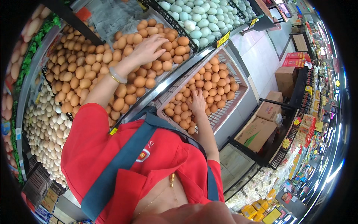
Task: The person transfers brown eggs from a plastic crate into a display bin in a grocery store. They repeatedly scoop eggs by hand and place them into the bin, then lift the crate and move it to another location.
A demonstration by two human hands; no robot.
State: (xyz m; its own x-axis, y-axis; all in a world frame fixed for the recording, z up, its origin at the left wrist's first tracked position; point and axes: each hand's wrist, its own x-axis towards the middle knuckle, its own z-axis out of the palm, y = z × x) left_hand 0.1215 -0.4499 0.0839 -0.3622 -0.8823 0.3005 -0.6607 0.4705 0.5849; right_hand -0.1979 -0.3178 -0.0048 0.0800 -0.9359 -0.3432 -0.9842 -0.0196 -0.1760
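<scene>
My left hand [146, 51], with a pale bangle and a gold one at the wrist, lies palm down over brown eggs [139, 82] heaped on the display stand. Its thumb and fingers are apart, their tips beside the eggs at the heap's right side. Lower and to the right, my right hand [198, 101] reaches into a pale pink plastic crate [234, 108]. Its fingers point down among the brown eggs [215, 77] there and touch them. Whether an egg is within those fingers is hidden.
A metal rail [179, 70] edges the stand beside the crate. Pale blue-green eggs [205, 21] fill a black-rimmed section beyond; whitish eggs [50, 126] lie at left. A dark post [84, 23] rises from the stand. Cardboard boxes [256, 133] sit on a right-hand shelf.
</scene>
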